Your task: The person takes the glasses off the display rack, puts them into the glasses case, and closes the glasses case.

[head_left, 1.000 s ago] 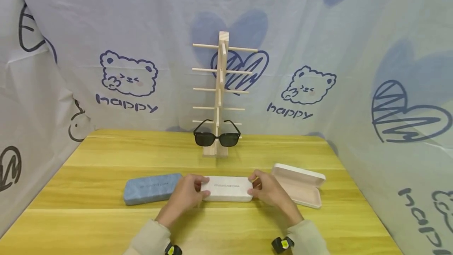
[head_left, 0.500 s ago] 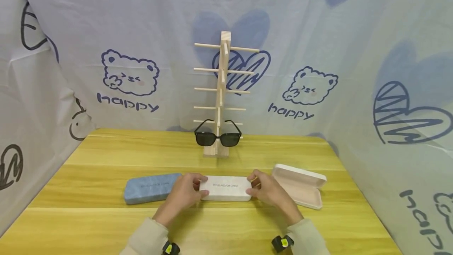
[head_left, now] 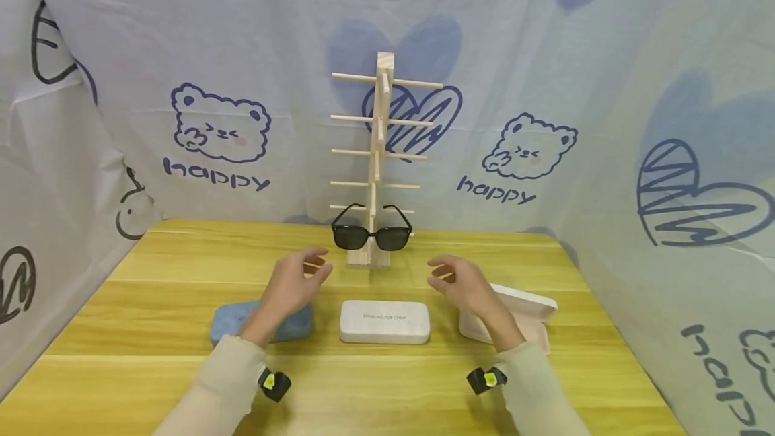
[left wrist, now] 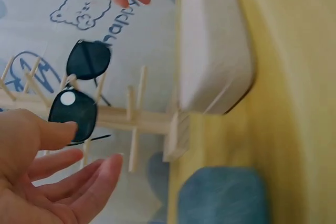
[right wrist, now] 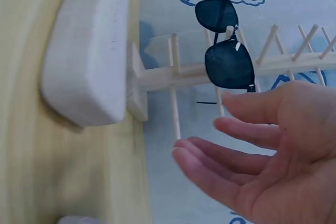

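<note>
Both hands are raised over the table and hold nothing. My left hand hovers above the blue glasses case, fingers loosely bent toward the middle. Across from it, my right hand is held in front of the open white case, covering part of it. Between them a closed white glasses case lies on the table, lettering on its lid. Black sunglasses hang low on the wooden display stand, just beyond the fingertips. In both wrist views, the fingers are apart with air between them.
The yellow wood-grain table ends at a white cloth backdrop with bear and heart prints. Thin pegs stick out to both sides of the stand. A black strap device sits at the left wrist.
Both hands have let go of the closed white case's ends and moved up and forward toward the sunglasses. The case stays on the table.
</note>
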Demonstrator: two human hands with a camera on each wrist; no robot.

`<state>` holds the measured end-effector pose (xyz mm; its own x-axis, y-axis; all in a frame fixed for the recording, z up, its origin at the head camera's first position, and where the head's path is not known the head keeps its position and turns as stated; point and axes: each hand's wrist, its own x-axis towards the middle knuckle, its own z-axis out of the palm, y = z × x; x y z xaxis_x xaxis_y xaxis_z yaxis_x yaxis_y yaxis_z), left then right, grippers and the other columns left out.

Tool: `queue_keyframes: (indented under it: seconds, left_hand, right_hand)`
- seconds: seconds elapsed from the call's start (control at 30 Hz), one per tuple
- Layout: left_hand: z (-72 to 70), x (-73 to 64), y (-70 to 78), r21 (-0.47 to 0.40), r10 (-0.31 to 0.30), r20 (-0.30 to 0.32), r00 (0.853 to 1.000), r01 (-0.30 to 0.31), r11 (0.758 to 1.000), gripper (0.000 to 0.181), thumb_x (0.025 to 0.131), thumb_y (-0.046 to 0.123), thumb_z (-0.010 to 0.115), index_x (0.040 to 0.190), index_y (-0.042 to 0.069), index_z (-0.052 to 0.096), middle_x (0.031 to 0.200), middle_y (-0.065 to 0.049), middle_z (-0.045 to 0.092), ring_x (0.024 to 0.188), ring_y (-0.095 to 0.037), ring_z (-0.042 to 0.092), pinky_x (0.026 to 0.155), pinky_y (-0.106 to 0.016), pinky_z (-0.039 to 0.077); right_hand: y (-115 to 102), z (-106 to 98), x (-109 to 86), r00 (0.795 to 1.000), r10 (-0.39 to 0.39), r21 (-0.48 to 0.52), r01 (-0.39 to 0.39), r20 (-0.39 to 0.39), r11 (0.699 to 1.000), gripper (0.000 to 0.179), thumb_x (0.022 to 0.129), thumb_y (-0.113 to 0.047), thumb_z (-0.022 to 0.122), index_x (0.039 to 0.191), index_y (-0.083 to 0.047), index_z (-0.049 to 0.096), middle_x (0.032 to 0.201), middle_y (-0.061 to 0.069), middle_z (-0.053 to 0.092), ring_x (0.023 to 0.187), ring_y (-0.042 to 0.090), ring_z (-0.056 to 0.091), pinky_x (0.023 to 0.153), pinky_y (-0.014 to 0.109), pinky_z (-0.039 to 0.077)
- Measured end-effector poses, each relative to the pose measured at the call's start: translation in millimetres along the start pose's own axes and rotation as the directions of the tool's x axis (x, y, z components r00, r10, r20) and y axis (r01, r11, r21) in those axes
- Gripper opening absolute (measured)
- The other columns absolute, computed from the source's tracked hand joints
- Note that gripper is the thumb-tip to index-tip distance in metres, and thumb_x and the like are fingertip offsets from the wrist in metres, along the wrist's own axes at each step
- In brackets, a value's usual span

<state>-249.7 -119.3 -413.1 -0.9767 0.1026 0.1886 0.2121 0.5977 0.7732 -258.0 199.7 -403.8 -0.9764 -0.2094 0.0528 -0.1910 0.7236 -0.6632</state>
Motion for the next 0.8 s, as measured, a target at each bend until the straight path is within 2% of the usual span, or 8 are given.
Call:
queue_keyframes:
  seconds: [0.1, 0.23, 0.4, 0.57, 0.8]
  left_hand:
    - [-8.6, 13.0, 2.3, -0.012, 0.037, -0.032, 0.999, -0.037, 0.999, 0.042, 0.105, 0.020, 0.061, 0.143, 0.002, 0.058, 0.133, -0.026, 0.066, 0.122, -0.045, 0.065, 0.094, -0.053, 0.059]
    - [-14.9, 31.2, 3.9, -0.042, 0.084, -0.090, 0.992, -0.089, 0.995, 0.041, 0.105, 0.019, 0.061, 0.141, 0.000, 0.058, 0.136, -0.026, 0.064, 0.124, -0.045, 0.064, 0.097, -0.054, 0.057]
    - [-19.5, 48.4, 6.4, -0.064, 0.100, -0.130, 0.986, -0.109, 0.992, 0.037, 0.104, 0.018, 0.062, 0.137, 0.001, 0.063, 0.133, -0.026, 0.067, 0.123, -0.044, 0.065, 0.098, -0.053, 0.058]
    - [-17.3, 58.6, 7.7, -0.086, 0.088, -0.107, 0.990, -0.097, 0.992, 0.037, 0.105, 0.020, 0.060, 0.138, 0.003, 0.065, 0.134, -0.024, 0.067, 0.121, -0.043, 0.067, 0.097, -0.052, 0.058]
    - [-9.8, 63.8, 7.6, -0.174, 0.064, -0.048, 0.997, -0.072, 0.982, 0.038, 0.105, 0.019, 0.061, 0.140, 0.004, 0.064, 0.132, -0.024, 0.069, 0.106, -0.041, 0.073, 0.079, -0.039, 0.063]
  right_hand:
    - [-7.4, -4.2, 10.6, 0.998, -0.028, 0.025, 0.029, -0.051, 0.999, 0.037, 0.101, -0.017, 0.067, 0.136, -0.005, 0.063, 0.127, 0.020, 0.072, 0.109, 0.035, 0.071, 0.090, 0.044, 0.061]
    - [-18.3, -6.7, 24.2, 0.995, -0.047, 0.068, 0.053, -0.088, 0.996, 0.042, 0.102, -0.022, 0.066, 0.141, -0.008, 0.061, 0.131, 0.019, 0.070, 0.112, 0.035, 0.070, 0.092, 0.046, 0.060]
    - [-29.1, -3.9, 39.6, 0.990, -0.085, 0.110, 0.097, -0.111, 0.989, 0.047, 0.102, -0.021, 0.065, 0.145, -0.006, 0.057, 0.134, 0.022, 0.068, 0.112, 0.038, 0.070, 0.090, 0.045, 0.061]
    - [-35.2, 1.4, 49.5, 0.986, -0.105, 0.161, 0.126, -0.130, 0.979, 0.051, 0.102, -0.019, 0.066, 0.149, -0.003, 0.053, 0.133, 0.028, 0.067, 0.109, 0.042, 0.072, 0.088, 0.046, 0.062]
    - [-35.5, 10.6, 56.5, 0.981, -0.125, 0.250, 0.160, -0.150, 0.955, 0.049, 0.103, -0.014, 0.063, 0.149, 0.000, 0.052, 0.126, 0.031, 0.068, 0.100, 0.044, 0.074, 0.083, 0.043, 0.064]
